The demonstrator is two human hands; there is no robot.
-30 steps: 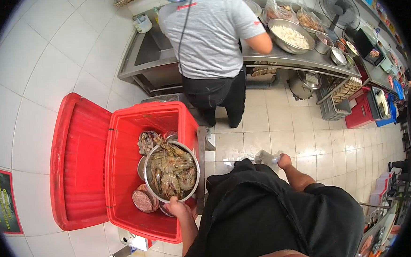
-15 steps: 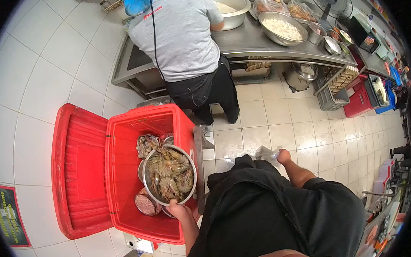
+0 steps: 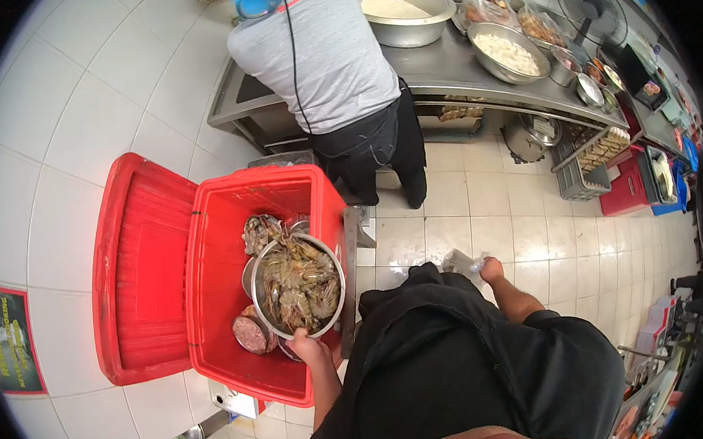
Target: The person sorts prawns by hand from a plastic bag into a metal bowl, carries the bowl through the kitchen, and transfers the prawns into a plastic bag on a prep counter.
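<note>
My left hand [image 3: 309, 348] grips the near rim of a round metal bowl of raw shrimp [image 3: 298, 287]. The bowl is over the right part of an open red cooler [image 3: 204, 309], whose lid [image 3: 141, 272] leans open on the left. Inside the cooler, a round of pinkish meat [image 3: 252, 335] and a clump of seafood [image 3: 259, 231] show beside the bowl; other metal containers are partly hidden under it. On the other side of my body, my right hand [image 3: 491, 270] is closed on a clear plastic bag [image 3: 460, 263] above the floor tiles.
A co-worker in a grey shirt [image 3: 330, 60] bends over the steel counter [image 3: 439, 65] ahead. On it stand a large basin [image 3: 408, 31], a bowl of white pieces [image 3: 509, 57], bagged food and a fan [image 3: 590, 8]. Crates and a pot [image 3: 531, 134] sit below.
The co-worker has shifted left and bends lower, and the large basin has come into view. The view has moved a little. My hands keep hold of the bowl and the bag.
</note>
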